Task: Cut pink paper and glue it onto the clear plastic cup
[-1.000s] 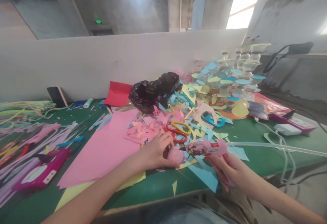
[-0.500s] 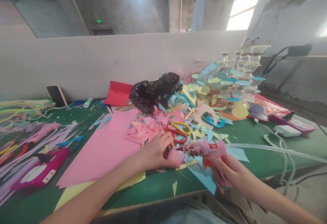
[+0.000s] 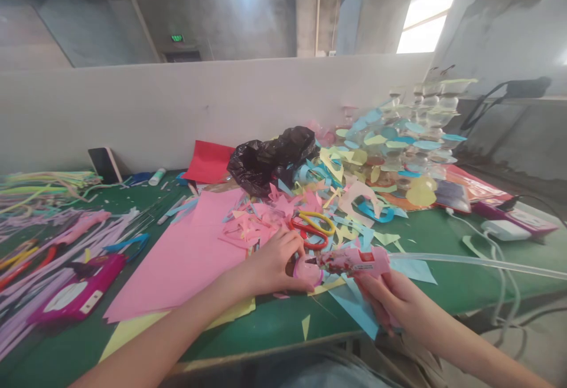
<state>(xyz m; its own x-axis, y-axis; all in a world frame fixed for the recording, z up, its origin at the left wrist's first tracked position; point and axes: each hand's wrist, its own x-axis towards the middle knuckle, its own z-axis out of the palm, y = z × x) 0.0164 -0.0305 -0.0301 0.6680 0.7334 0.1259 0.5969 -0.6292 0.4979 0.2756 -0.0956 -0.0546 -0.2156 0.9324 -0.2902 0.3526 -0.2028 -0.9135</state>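
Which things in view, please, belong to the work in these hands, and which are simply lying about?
In use:
glue gun, in the right hand
glue stick, at the gun's back
pink piece, in the left hand

Seemingly just lying about:
scissors
black bag
phone
red sheet

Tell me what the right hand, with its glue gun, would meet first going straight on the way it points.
Likely the pink rounded plastic piece in the left hand: the right hand aims the nozzle of the glue gun at it. The two overlap in view, so contact is unclear.
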